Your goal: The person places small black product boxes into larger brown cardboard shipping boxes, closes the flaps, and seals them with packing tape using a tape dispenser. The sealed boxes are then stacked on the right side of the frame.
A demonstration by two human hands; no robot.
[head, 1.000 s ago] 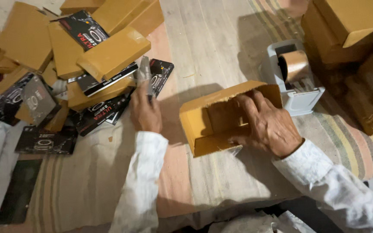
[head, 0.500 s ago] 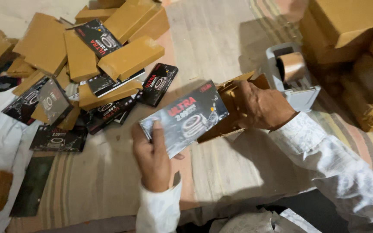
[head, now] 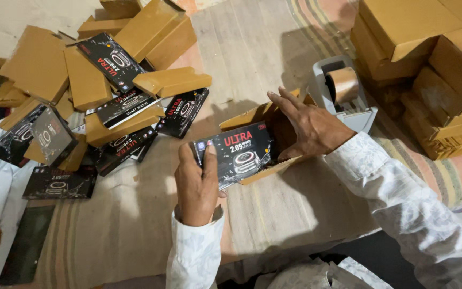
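**Black box half inside the brown carton**

The black box (head: pixel 235 155) lies tilted with its far end inside the open brown carton (head: pixel 266 115) and its near end sticking out toward the person. The left hand (head: pixel 198 184) grasps that near end, thumb on top and fingers beneath, so its grip is clenched on the box. The right hand (head: pixel 311 126) rests on the carton's right side with fingers spread over the flap, pressing rather than clasping; its grip is released.

Just right of the carton, touching the right hand's far side, stands a grey tape dispenser (head: pixel 343 93) with a brown roll. Further right of the carton is a stack of brown boxes (head: pixel 429 64). Left of the carton, well apart, a loose pile (head: pixel 108 91) of brown cartons and black boxes sprawls across the striped mat (head: pixel 274 208) that lies under everything.
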